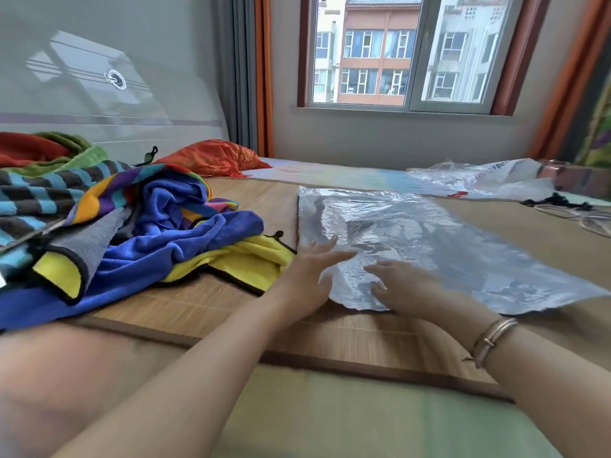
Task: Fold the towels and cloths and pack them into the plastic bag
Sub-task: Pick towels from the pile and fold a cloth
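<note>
While both hands, left hand point(310, 269) and right hand point(406, 285), rest flat with fingers spread on the plastic bag's point(463, 246) near edge, unfolded towels point(148, 226) lie just left of it; opening its mouth likely comes next.

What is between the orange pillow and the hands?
In the head view, bare bamboo mat and the near part of the flat clear plastic bag lie between the orange pillow and both hands, left hand and right hand.

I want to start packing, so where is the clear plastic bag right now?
The plastic bag lies flat on the mat, centre-right in the head view, right of the towel pile, with both hands on its near end.
</note>
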`<state>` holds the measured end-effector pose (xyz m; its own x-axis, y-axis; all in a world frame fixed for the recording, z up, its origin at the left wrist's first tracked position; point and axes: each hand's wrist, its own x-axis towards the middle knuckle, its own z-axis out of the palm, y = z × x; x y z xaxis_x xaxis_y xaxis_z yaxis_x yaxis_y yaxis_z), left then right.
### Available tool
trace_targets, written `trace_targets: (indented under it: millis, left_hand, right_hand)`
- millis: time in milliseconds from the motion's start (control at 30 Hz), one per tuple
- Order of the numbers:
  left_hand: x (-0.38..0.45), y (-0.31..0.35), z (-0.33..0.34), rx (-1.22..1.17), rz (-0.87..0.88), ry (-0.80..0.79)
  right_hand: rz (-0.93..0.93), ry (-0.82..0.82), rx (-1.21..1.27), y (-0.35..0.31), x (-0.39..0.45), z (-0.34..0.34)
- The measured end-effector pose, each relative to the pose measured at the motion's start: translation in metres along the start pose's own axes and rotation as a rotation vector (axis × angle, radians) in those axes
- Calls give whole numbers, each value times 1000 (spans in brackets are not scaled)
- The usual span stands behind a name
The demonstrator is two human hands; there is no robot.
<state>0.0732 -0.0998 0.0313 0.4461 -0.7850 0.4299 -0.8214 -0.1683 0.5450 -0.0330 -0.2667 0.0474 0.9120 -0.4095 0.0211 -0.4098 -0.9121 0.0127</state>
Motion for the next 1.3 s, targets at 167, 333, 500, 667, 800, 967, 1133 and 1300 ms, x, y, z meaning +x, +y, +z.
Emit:
trace_targets:
  millis: [167, 333, 500, 667, 800, 967, 1133, 1300]
  left_hand:
    - [-52, 1, -20, -90, -106, 123]
    - [-107, -23, -49, -63, -255, 275]
    - [-131, -51, -90, 117, -361, 319]
    - [-139, -63, -114, 323, -475, 201]
    - [-143, -64, -119, 368, -509, 115]
    - [-145, -50, -106, 358, -505, 58]
    - [-132, -16, -76, 351, -453, -87]
    - [-129, 9, -53, 315, -458, -110]
  right_hand:
    - [-113, 301, -9, -63, -76, -15]
    - [-272, 399, 145, -124, -88, -31]
    - [-361, 269, 185, -174, -34, -15]
    - [-180, 177, -204, -184, 10, 1]
    - [-23, 68, -373, -161, 15, -4]
    - [187, 1, -282, -75, -12, -13]
    - [-147, 167, -2, -40, -50, -27]
    - [-373, 289, 683, -83, -98, -45]
